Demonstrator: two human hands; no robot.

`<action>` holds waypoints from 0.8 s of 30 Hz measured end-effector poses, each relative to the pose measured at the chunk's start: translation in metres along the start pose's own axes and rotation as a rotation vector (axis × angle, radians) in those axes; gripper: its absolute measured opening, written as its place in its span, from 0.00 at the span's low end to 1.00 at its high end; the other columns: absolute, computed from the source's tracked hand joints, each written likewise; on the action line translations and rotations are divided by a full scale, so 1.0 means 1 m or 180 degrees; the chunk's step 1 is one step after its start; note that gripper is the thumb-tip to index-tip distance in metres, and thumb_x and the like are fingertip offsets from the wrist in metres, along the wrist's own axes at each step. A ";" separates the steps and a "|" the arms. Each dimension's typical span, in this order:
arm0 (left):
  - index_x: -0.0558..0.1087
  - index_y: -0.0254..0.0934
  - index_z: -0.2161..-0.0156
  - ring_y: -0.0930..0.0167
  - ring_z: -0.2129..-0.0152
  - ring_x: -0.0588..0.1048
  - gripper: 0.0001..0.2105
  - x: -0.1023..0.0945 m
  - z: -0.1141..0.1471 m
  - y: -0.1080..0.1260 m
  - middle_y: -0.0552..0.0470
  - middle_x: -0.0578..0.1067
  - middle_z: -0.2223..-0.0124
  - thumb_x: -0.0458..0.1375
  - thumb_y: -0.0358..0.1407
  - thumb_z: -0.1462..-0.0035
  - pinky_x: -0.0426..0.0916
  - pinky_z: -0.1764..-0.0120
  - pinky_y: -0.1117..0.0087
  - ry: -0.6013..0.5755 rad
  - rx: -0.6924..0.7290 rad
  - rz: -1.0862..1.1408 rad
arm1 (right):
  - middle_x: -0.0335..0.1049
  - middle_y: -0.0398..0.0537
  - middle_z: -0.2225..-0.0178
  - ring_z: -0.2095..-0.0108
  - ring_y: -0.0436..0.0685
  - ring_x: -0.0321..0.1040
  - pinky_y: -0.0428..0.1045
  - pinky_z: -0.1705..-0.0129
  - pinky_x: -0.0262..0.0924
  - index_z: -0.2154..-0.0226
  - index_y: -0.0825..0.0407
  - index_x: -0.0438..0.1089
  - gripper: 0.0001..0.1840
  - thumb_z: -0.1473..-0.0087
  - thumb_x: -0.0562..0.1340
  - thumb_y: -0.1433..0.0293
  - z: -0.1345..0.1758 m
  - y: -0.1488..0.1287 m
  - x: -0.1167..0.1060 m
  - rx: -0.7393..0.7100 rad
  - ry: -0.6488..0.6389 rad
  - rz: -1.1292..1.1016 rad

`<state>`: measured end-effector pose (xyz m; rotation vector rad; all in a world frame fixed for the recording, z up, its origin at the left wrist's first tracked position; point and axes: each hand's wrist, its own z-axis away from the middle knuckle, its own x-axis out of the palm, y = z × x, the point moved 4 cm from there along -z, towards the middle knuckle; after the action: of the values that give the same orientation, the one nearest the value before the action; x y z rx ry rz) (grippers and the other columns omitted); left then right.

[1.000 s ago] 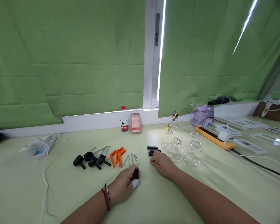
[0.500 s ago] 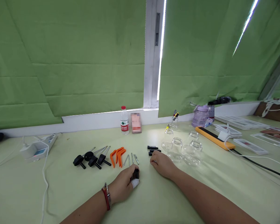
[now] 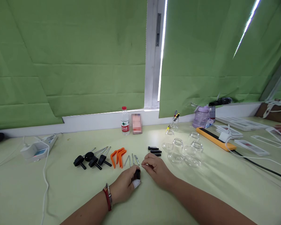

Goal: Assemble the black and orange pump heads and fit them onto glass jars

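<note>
The left hand [image 3: 124, 188] curls around a small, rounded black part [image 3: 137, 175]; the right hand [image 3: 159, 171] pinches nearby, its contents indiscernible.

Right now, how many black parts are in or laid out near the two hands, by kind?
Black metal-shafted knobs: 4
Black spring-fitted pieces lying loose: 3
Black part in the left hand, mostly hidden: 1
Total: 8
</note>
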<state>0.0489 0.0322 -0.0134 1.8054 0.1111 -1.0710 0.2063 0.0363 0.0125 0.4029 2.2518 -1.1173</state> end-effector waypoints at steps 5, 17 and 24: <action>0.60 0.38 0.63 0.73 0.73 0.61 0.06 0.000 0.000 0.003 0.56 0.64 0.69 0.49 0.29 0.47 0.58 0.70 0.74 0.0054 0.0119 0.0013 | 0.63 0.46 0.68 0.67 0.51 0.63 0.46 0.64 0.58 0.70 0.51 0.71 0.09 0.43 0.55 0.71 0.001 -0.013 0.005 -0.0057 -0.0040 -0.0324; 0.59 0.39 0.64 0.73 0.73 0.60 0.06 0.001 0.000 0.001 0.57 0.63 0.69 0.49 0.28 0.47 0.58 0.70 0.74 0.0051 0.0158 0.0016 | 0.62 0.46 0.68 0.67 0.51 0.62 0.47 0.63 0.59 0.69 0.51 0.71 0.10 0.44 0.54 0.74 0.001 -0.013 0.005 -0.0216 -0.0142 -0.0454; 0.59 0.39 0.63 0.73 0.74 0.60 0.06 0.001 -0.001 0.001 0.57 0.63 0.70 0.49 0.28 0.47 0.57 0.70 0.74 0.0048 0.0140 0.0022 | 0.63 0.46 0.68 0.67 0.50 0.63 0.47 0.63 0.59 0.70 0.52 0.71 0.10 0.44 0.54 0.74 0.003 -0.014 0.006 -0.0221 -0.0110 -0.0442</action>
<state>0.0507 0.0323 -0.0129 1.8522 0.0909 -1.0626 0.1960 0.0261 0.0162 0.2000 2.3097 -1.1023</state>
